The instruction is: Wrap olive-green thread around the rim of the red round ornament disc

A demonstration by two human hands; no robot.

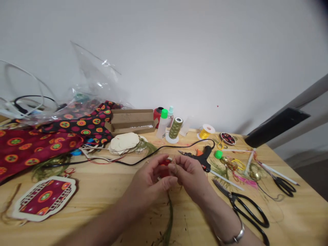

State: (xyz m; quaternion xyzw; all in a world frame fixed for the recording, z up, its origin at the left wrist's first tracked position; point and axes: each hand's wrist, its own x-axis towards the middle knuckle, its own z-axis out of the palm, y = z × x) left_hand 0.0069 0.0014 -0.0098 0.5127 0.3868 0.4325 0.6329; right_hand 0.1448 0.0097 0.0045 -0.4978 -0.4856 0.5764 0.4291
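Observation:
My left hand (151,179) is curled around a small red ornament (166,162) with a pale rim. Most of that ornament is hidden by the fingers. Right beside it, my right hand (191,176) is closed in a pinch at the ornament's edge; what lies between its fingertips is too small to make out. A green tassel (169,215) hangs below the two hands toward the table's front. Near my right forearm lie large black-handled scissors (232,198). A black glue gun (203,159) with a glue stick lies just beyond my right hand.
A fabric-covered ornament (44,198) lies at left, below patterned cloth (38,147). Behind stand a cardboard box (133,121), a green-capped bottle (162,123), a green thread spool (176,128) and a yellow cord spool (205,131). A black cable (159,149) crosses the wooden table. Smaller scissors (283,184) lie right.

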